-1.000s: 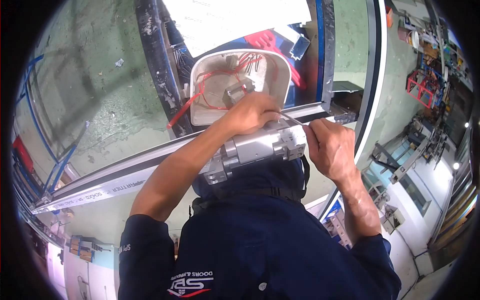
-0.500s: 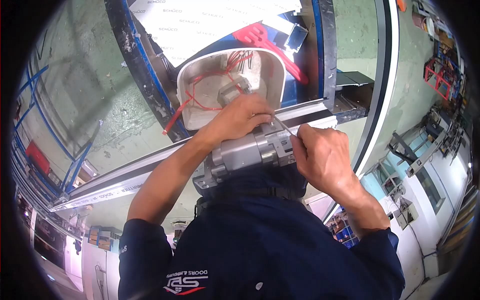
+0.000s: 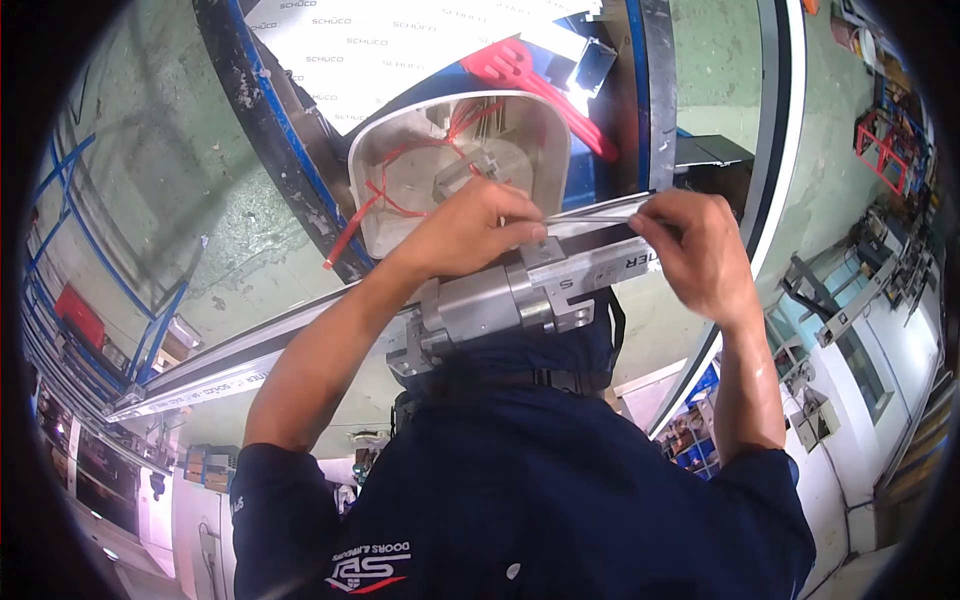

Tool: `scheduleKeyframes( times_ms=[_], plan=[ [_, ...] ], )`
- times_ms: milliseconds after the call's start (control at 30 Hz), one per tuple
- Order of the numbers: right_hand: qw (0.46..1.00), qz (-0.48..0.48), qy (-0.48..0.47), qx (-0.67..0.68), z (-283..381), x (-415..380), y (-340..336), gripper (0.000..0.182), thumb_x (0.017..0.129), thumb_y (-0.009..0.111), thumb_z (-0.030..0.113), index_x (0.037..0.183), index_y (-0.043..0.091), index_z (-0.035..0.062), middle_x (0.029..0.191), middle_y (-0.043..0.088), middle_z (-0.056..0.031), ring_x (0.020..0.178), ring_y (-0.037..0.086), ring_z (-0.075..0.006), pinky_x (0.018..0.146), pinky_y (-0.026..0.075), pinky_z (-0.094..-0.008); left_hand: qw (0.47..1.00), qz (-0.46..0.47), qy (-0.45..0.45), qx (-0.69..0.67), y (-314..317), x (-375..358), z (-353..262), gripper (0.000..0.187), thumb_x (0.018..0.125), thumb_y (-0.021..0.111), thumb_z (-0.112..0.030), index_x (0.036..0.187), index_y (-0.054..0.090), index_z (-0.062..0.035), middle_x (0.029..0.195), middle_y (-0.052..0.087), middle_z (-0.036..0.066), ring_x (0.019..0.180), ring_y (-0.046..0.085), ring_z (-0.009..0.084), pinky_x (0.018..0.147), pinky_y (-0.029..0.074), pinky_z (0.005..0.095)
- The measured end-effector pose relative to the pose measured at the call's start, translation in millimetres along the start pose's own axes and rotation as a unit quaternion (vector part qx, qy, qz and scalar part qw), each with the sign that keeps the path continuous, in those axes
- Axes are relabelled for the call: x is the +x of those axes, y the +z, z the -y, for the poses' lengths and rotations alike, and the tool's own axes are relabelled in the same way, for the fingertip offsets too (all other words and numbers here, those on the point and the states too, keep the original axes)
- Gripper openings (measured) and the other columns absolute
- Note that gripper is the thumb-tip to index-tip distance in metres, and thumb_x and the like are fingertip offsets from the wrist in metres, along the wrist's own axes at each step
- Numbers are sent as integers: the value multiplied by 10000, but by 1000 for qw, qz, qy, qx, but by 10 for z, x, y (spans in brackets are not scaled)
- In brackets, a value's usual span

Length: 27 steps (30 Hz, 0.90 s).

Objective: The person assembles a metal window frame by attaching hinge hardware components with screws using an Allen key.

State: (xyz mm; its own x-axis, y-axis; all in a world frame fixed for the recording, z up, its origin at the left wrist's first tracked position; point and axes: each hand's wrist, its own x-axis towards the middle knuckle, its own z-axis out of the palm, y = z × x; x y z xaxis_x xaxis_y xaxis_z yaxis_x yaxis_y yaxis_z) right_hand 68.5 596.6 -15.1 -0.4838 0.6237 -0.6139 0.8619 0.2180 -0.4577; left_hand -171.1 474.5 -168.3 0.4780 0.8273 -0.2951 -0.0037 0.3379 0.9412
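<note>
A thin rod runs between my two hands, above a long metal profile with printed film. My left hand pinches the rod's left end near a small metal block. The fingers of my right hand are closed on its right end. Below my left hand, a grey metal clamp-like device is fitted across the profile. Behind my left hand stands a whitish bin with red straps and a metal piece in it.
A red slotted tool and printed white film sheet lie behind the bin. The blue-edged frame borders them. A long white-edged profile stands at the right, beside a dark box.
My right hand has moved up and to the right, with its end of the rod. The rod now lies nearly level. My left hand has stayed almost in place.
</note>
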Motion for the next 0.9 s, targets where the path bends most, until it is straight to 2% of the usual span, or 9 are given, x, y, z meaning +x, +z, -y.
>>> scheduleKeyframes(
  times_ms=[67, 200, 400, 500, 600, 800, 900],
  plan=[
    [999, 15, -35, -6, -305, 147, 70, 141, 961, 770, 147, 926, 792, 12, 905, 739, -173, 849, 710, -419, 774, 536, -494, 1000, 5, -6, 5, 59, -27, -5, 236, 1027, 769, -171, 1092, 798, 53, 890, 752, 167, 810, 718, 274, 762, 538, 412],
    [995, 82, 13, 48, -504, 212, 141, 192, 982, 777, 178, 1014, 809, -9, 932, 742, -172, 840, 721, -371, 781, 550, -463, 999, -14, -39, 5, 139, -63, -51, 257, 1026, 761, -199, 1071, 807, 50, 894, 755, 167, 807, 725, 288, 769, 541, 422],
    [998, 51, 0, 46, -595, 245, 232, 193, 977, 790, 189, 1030, 821, 7, 975, 768, -157, 851, 742, -363, 799, 564, -443, 997, -2, -21, 69, 135, -21, -161, 236, 1007, 759, -193, 1036, 818, 34, 884, 754, 179, 790, 716, 326, 757, 537, 440],
    [998, 53, -11, 35, -606, 251, 220, 191, 979, 788, 198, 1030, 825, 18, 973, 777, -155, 862, 750, -358, 808, 567, -445, 997, -8, -37, 67, 144, -38, -186, 235, 996, 769, -192, 1024, 817, 36, 855, 740, 184, 779, 709, 338, 752, 536, 441],
    [998, 57, -10, 24, -649, 248, 239, 197, 987, 778, 170, 1044, 801, -17, 974, 769, -169, 875, 740, -337, 771, 557, -423, 995, 7, -74, 62, 145, -37, -249, 236, 992, 774, -191, 1033, 819, 37, 844, 735, 187, 777, 712, 334, 749, 534, 445],
    [997, 46, -49, -35, -567, 180, 181, 190, 981, 783, 191, 1037, 806, 10, 938, 746, -157, 838, 717, -336, 772, 558, -434, 996, 6, -20, 88, 151, -35, -179, 232, 987, 776, -192, 1043, 826, 28, 855, 726, 188, 784, 707, 345, 742, 530, 455],
    [995, 3, -58, -82, -524, 111, 301, 226, 977, 791, 268, 950, 801, 44, 886, 718, -124, 899, 716, -326, 788, 563, -465, 994, 13, 13, 107, 143, -19, -118, 225, 987, 769, -191, 1035, 829, 20, 852, 719, 187, 788, 699, 361, 741, 525, 469]
  ],
)
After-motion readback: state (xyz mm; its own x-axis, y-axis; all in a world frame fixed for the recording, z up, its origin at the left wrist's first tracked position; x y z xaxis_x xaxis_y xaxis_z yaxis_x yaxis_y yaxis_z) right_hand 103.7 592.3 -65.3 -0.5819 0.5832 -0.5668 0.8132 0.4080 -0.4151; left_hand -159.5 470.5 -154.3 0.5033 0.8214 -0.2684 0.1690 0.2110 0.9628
